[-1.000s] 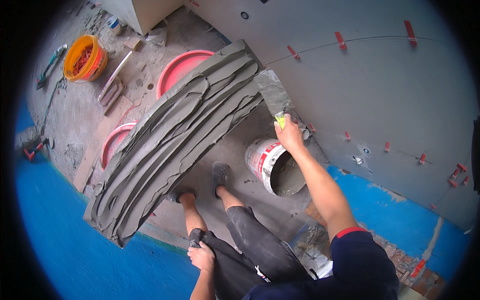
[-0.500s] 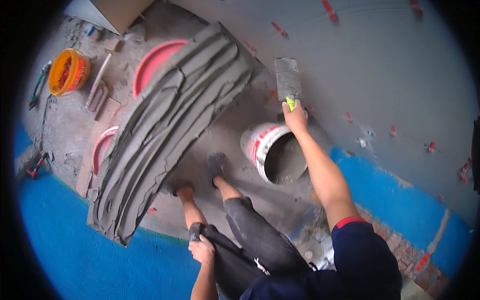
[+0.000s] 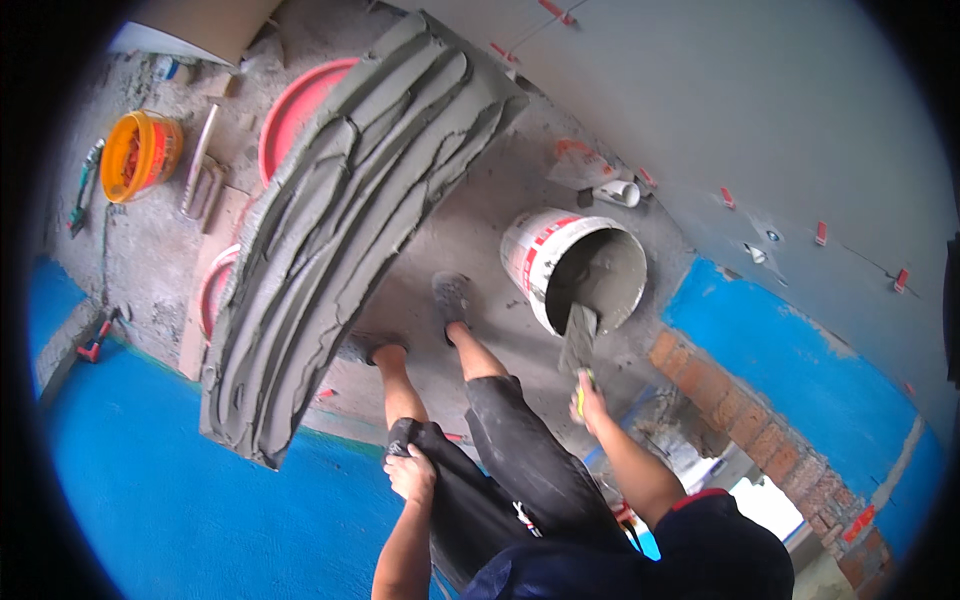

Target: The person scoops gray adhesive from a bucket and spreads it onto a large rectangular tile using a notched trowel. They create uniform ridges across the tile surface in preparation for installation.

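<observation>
In my right hand (image 3: 590,403), fingers closed round the yellow-green handle, is a trowel (image 3: 578,340) with a flat, mortar-smeared blade. Its blade tip overlaps the near rim of a white and red bucket (image 3: 533,250) that holds grey mortar (image 3: 603,275) and leans toward me. My left hand (image 3: 410,472) grips the dark trouser leg (image 3: 440,500) at my knee. Ahead to the left, a long slab covered in thick ridged mortar (image 3: 350,220) lies over round pink-red supports (image 3: 290,115).
A grey tiled wall (image 3: 760,110) with red clips rises on the right, above a blue band (image 3: 780,345) and exposed bricks (image 3: 740,400). An orange bucket (image 3: 140,155), a green-handled tool (image 3: 86,188) and a red-handled tool (image 3: 98,338) are on the left. A white pipe piece (image 3: 616,193) lies behind the bucket.
My right hand has brought the trowel down and back from beyond the bucket to its near rim. The view has shifted a little; my left hand keeps its grip at the knee.
</observation>
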Demonstrator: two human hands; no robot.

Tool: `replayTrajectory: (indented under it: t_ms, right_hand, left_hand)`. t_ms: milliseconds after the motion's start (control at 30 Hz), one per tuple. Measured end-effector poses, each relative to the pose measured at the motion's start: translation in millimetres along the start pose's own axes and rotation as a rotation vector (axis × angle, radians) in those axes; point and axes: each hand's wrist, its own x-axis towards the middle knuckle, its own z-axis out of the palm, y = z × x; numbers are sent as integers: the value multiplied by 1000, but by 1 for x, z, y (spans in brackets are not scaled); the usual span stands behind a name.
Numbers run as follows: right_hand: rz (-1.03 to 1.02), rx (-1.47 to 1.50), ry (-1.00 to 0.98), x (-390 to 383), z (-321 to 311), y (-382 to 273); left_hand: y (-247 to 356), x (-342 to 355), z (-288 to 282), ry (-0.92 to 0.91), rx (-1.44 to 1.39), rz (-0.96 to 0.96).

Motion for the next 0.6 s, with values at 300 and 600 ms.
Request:
replayTrajectory:
  t_ms: [300, 600]
  right_hand:
    - [-688, -683, 60, -103, -48, -83]
    - [-1541, -1490, 333, -136, 210, -475]
  left_hand:
    - [4, -3, 4, -31, -17, -8]
    - [2, -11, 20, -70, -59, -35]
